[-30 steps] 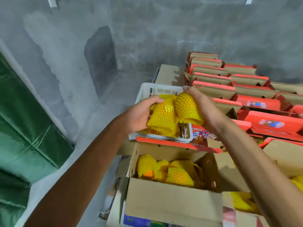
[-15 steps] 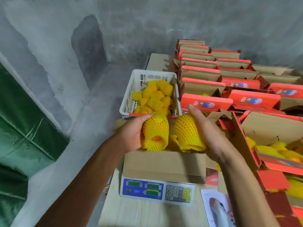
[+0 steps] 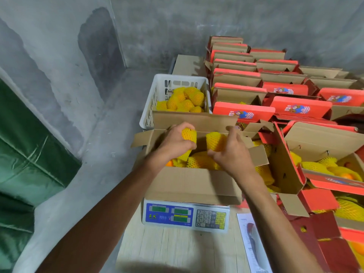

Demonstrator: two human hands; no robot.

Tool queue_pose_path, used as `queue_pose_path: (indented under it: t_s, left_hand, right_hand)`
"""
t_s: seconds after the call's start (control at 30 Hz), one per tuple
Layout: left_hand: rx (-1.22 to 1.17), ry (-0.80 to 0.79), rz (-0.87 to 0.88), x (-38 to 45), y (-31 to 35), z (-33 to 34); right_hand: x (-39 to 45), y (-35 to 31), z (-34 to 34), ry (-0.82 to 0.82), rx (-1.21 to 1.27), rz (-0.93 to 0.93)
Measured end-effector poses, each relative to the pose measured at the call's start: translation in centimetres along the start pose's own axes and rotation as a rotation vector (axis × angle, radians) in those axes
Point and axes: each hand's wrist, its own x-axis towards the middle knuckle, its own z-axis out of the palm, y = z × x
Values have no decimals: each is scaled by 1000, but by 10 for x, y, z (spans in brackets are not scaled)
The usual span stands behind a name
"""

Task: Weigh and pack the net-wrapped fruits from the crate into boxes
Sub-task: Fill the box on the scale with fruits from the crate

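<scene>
Far left of both hands: green tarp [image 3: 29, 154] against the grey concrete wall [image 3: 59, 66], well apart from the work. Left hand [image 3: 174, 143] is over the open cardboard box [image 3: 189, 186], fingers curled and clamped round a yellow net-wrapped fruit [image 3: 189, 134]; the fruit's top pokes out above the knuckles, the net's tail hangs below the palm. Beyond those fingertips, past the box's raised back flap, sits the white crate [image 3: 157, 91], holding a pile of more netted fruits [image 3: 185, 101]. Right under the fingers, inside the box: packed fruits [image 3: 201, 161] in the same yellow net, one bare orange patch showing at the left edge. Box sits on the scale [image 3: 186, 215], blue panel and keypad facing the camera, below both wrists; readout too blurred to read. Scale stands on a pale wooden table [image 3: 177, 251]. Right hand [image 3: 233, 154] is just beside the left, not touching it, fingers curled round a second netted fruit [image 3: 214, 141], thumb on the near side. Right of those fingers: open box with fruits [image 3: 323, 168], red-lidded boxes [image 3: 301, 107] stacked in rows to the back wall. Below the right forearm, a printed sheet [image 3: 250, 243] lies on the table.
</scene>
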Motion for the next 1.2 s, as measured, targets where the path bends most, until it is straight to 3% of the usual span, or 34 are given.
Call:
queue_pose_path:
  t_s: [0.1,0.27,0.43,0.57,1.2]
  left_hand:
    - [351,-99,163,6,2,10]
    - [519,-141,284,0,1,23]
    - [282,55,321,-10,-8,19]
    - [109,37,264,-19,-16,10]
    - [78,82,269,-58,-58,-21]
  right_hand:
    - [1,5,5,-13,-277,-49]
    - [-5,16,5,18,-330,-101]
    - [-11,17,0,88,-208,-127]
    - [-17,11,3,95,-122,-149]
    - [-39,-24,42,53,67,-187]
